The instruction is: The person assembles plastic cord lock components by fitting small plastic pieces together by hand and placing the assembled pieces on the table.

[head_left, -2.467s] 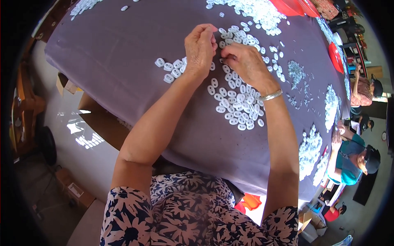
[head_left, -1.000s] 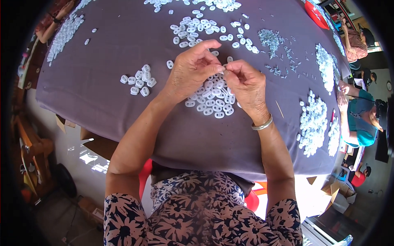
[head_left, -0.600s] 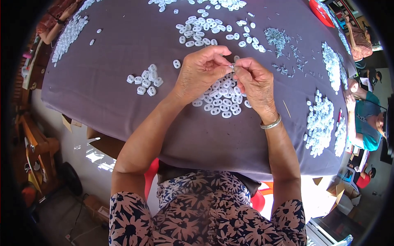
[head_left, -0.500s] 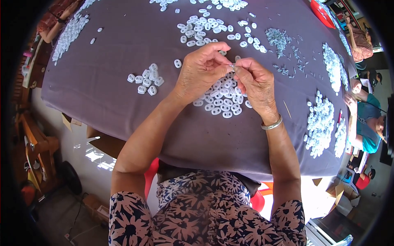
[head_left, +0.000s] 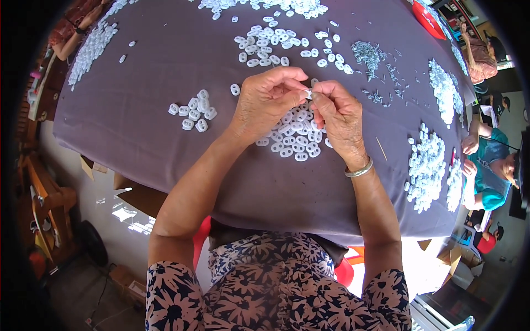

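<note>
Pinched between thumb and fingertips, a small white oval two-holed plastic piece (head_left: pixel 309 94) is in my left hand (head_left: pixel 264 102). My right hand (head_left: pixel 340 118), a bangle on its wrist, closes thumb and forefinger against the same piece's right side; whether a small metal part is between them is too small to tell. Right below both hands lies a heap of similar white oval pieces (head_left: pixel 298 140), partly covered by the fingers. A smaller cluster of ovals (head_left: pixel 193 110) sits to the left, with a single oval (head_left: pixel 235 89) beside my left hand.
Thin metal bits (head_left: pixel 369 54) lie scattered at the back right of the brown cloth (head_left: pixel 265 190). A thin stick (head_left: pixel 381 148) rests right of my wrist. More white heaps (head_left: pixel 426 168) line the right side, near a co-worker's hands (head_left: pixel 470 157). A red bowl (head_left: pixel 428 21) stands far right.
The white piece shows more plainly between my fingertips now. My hands stay together, slightly lower in the picture, and the whole view has shifted a little.
</note>
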`<state>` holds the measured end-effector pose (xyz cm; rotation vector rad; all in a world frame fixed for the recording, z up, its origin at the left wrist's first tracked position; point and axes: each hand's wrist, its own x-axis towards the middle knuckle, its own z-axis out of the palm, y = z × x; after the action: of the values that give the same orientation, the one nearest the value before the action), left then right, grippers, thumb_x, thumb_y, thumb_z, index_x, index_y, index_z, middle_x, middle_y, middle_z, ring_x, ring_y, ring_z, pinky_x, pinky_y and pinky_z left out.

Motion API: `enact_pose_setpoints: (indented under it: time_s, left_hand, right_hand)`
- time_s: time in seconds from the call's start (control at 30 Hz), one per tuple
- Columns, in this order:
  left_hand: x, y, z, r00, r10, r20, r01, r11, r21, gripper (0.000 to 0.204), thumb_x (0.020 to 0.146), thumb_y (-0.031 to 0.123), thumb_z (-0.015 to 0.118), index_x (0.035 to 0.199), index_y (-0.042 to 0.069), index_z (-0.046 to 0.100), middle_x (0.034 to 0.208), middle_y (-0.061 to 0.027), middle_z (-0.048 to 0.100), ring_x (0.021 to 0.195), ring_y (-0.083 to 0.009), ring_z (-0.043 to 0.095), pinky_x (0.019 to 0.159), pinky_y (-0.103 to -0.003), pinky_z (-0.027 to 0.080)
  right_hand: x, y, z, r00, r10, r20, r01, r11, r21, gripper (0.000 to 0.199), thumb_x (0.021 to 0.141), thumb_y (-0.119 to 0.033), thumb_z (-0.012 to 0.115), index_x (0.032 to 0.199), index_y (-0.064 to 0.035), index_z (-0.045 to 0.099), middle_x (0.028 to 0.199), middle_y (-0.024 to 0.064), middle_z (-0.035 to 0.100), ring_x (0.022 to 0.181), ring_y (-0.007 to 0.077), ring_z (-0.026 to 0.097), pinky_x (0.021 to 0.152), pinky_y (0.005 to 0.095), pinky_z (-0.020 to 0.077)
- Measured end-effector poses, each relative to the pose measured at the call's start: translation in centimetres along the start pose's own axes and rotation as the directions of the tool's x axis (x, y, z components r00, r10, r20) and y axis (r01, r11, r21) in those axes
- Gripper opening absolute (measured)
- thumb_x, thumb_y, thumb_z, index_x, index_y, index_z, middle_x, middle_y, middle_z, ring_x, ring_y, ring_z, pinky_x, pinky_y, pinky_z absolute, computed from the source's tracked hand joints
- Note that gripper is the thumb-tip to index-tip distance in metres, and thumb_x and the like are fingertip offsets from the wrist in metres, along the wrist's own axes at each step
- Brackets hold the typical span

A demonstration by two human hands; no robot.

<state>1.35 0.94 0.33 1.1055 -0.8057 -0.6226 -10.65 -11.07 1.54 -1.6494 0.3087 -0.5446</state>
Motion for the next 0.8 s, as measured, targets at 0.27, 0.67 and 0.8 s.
enact_pose_setpoints:
  time_s: [0.27, 0.67, 0.8]
  left_hand:
    - [-0.1, 0.0, 0.4, 0.999, 0.031, -0.036, -0.029, 0.998, 0.063, 0.028, 0.081, -0.008, 0.063, 0.108, -0.002, 0.060, 0.091, -0.0077, 0.067, 0.083, -0.0100, 0.064, 0.074, -0.023, 0.054]
    - [0.1, 0.1, -0.9, 0.999, -0.033, 0.028, 0.030, 0.995, 0.091, 0.025, 0.081, -0.007, 0.066, 0.104, 0.000, 0.064, 0.092, -0.0032, 0.065, 0.084, -0.0074, 0.060, 0.075, -0.022, 0.051]
    - [0.2, 0.5, -0.9, 0.996, -0.057, 0.072, 0.046, 0.988, 0.147, 0.022, 0.081, -0.005, 0.065, 0.103, 0.002, 0.065, 0.089, -0.0014, 0.064, 0.081, -0.0048, 0.057, 0.071, -0.021, 0.049]
  right_hand:
    - [-0.1, 0.2, 0.2, 1.000, 0.003, 0.001, -0.003, 0.999, 0.037, 0.009, 0.093, -0.011, 0.057, 0.091, -0.0030, 0.060, 0.069, -0.0032, 0.054, 0.052, 0.0007, 0.045, 0.045, 0.0163, 0.0388]
    - [0.0, 0.5, 0.7, 0.960, -0.278, -0.031, 0.259, 0.924, -0.281, 0.006, 0.088, 0.002, 0.055, 0.090, -0.0037, 0.056, 0.070, -0.0047, 0.049, 0.062, 0.0011, 0.041, 0.055, 0.0183, 0.0377]
    - [-0.1, 0.2, 0.3, 0.960, -0.280, 0.007, 0.268, 0.914, -0.304, 0.004, 0.087, 0.001, 0.055, 0.090, -0.0027, 0.056, 0.070, -0.0026, 0.051, 0.062, 0.0022, 0.043, 0.056, 0.0194, 0.0399]
